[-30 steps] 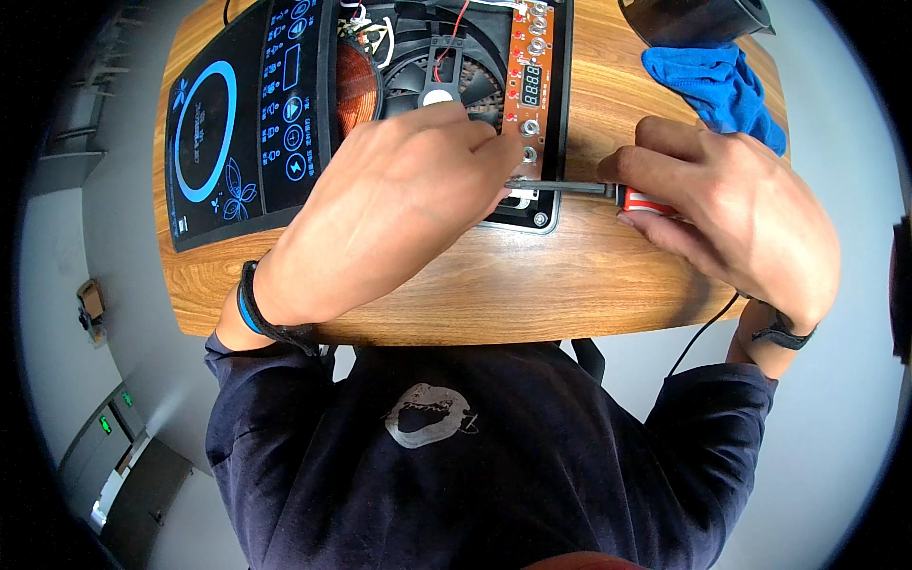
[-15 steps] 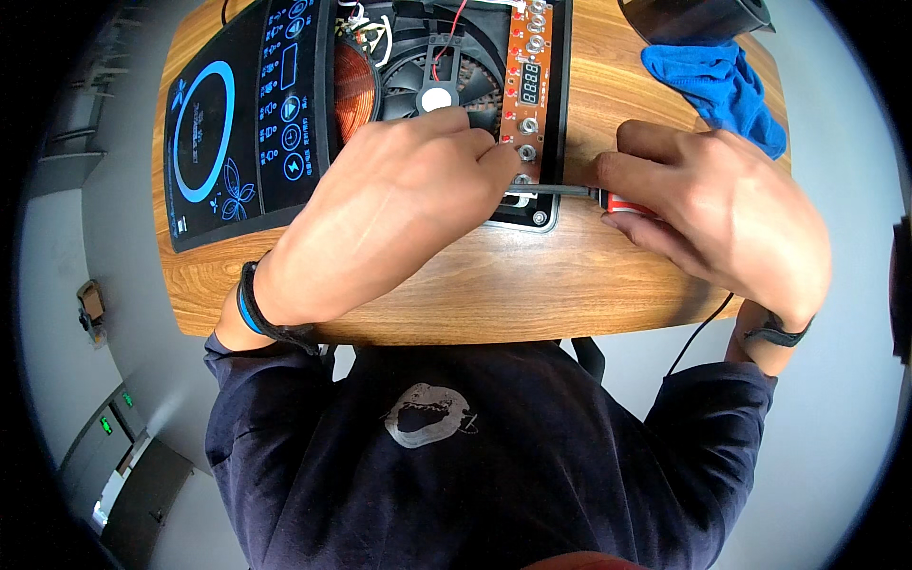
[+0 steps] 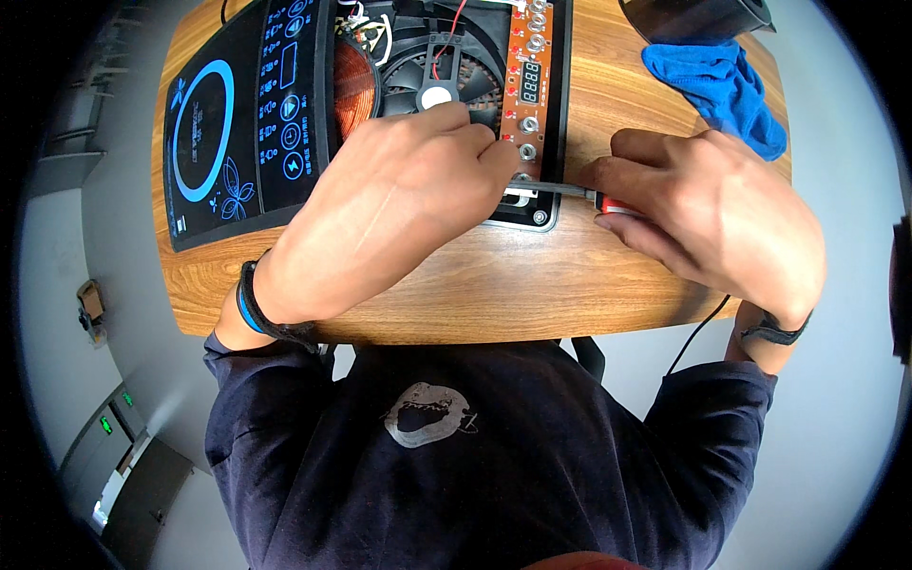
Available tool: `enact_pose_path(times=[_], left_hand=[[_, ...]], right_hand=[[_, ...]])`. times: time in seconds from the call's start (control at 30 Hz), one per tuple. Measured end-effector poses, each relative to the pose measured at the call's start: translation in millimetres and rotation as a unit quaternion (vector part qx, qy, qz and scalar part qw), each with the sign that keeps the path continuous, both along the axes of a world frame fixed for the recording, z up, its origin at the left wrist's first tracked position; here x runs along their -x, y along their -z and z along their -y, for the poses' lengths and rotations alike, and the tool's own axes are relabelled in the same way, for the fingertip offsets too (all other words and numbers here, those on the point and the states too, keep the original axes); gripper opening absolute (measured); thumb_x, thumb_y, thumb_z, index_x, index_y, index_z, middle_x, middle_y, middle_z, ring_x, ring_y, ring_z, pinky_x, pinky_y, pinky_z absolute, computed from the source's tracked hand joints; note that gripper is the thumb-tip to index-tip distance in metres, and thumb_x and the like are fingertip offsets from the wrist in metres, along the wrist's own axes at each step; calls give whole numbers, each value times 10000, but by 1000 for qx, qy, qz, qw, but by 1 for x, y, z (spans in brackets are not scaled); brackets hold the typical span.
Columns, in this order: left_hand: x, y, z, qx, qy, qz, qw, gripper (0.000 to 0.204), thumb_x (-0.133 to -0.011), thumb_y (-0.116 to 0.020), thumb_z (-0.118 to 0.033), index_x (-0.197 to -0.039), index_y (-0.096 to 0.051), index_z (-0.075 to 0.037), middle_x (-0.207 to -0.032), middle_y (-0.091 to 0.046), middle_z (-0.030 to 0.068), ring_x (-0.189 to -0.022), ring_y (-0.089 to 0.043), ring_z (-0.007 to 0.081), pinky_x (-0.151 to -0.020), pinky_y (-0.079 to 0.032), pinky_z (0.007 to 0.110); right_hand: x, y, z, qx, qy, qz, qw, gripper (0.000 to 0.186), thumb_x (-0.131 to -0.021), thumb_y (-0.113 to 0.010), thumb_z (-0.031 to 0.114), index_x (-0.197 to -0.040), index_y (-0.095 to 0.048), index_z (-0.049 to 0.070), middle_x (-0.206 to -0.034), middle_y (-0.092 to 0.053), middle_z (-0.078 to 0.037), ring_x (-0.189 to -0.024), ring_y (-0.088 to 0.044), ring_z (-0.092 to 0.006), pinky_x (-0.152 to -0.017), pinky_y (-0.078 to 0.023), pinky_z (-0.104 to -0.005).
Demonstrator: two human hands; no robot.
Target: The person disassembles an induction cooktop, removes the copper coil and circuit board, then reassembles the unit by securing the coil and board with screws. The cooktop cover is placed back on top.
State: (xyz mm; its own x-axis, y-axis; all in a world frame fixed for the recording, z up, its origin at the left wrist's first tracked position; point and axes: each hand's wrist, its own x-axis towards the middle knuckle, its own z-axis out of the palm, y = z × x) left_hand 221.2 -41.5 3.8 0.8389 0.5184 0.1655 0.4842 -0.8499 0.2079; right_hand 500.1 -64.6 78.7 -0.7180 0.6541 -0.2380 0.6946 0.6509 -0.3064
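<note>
My right hand (image 3: 717, 209) is closed around the red and black handle of a screwdriver (image 3: 562, 189). Its grey shaft points left across the rim of an opened induction cooker (image 3: 556, 142) and passes behind my left fingers. My left hand (image 3: 418, 195) is curled over the near end of the cooker, fingers pressed together; what they pinch, if anything, is hidden. Beside those fingers lies the brown control circuit board (image 3: 528, 123) with a digit display and round metal contacts. Farther in are a black fan (image 3: 404, 81) and a copper coil (image 3: 353, 100), partly covered by my hand.
The cooker's black glass top panel (image 3: 252, 180), with blue markings, lies to the left on the wooden table (image 3: 456, 285). A blue cloth (image 3: 717, 90) rests at the far right, against a black container (image 3: 693, 17). A thin black cable (image 3: 701, 328) hangs off the near right edge.
My right hand and the screwdriver handle have shifted slightly left. My left hand has stayed nearly still at the board.
</note>
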Motion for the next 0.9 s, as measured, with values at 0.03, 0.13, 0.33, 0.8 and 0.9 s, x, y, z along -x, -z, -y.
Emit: enact_pose_path(times=[0.03, 0.13, 0.33, 0.8, 0.9], left_hand=[[0, 0, 0, 1, 1, 3, 1000, 213, -928, -832, -204, -1032, -695, -78, -970, -690, 55, -966, -700, 279, -749, -593, 435], [0, -1, -2, 5, 3, 3, 1000, 214, -932, -828, -205, -1038, -693, -77, -974, -693, 56, -971, -698, 281, -753, -594, 436], [2, 1, -2, 9, -2, 9, 1000, 233, -935, -825, -230, -1059, -694, -81, -977, -687, 62, -980, -694, 289, -757, -591, 441], [3, 1, -1, 38, 46, -9, 998, 392, -919, -748, -109, -1308, -718, -71, -1332, -733, 82, -1232, -711, 317, -964, -624, 421], [6, 4, -2, 44, 76, -43, 995, 413, -934, -688, -72, -1346, -714, -55, -1495, -702, 73, -1346, -680, 314, -1079, -604, 412]], right_hand=[[0, 1, 1, -1, 4, -1, 1000, 261, -964, -805, 132, -1206, -796, 35, -1030, -787, -139, -841, -792, -357, -775, -635, -461], [-1, 2, 3, -1, 15, -9, 1000, 285, -963, -801, 122, -1234, -772, 37, -1073, -781, -148, -849, -789, -365, -772, -634, -460], [-9, -2, 4, 15, 28, -34, 999, 397, -940, -785, 70, -1325, -692, 38, -1161, -757, -184, -933, -792, -392, -809, -644, -462], [-40, -31, 7, 18, 44, 31, 998, 440, -831, -823, 23, -1247, -681, 32, -1098, -775, -204, -957, -801, -423, -792, -642, -464], [-35, -35, 8, 7, 35, 59, 998, 403, -819, -838, 23, -1197, -698, 25, -1077, -779, -209, -948, -800, -424, -771, -639, -462]])
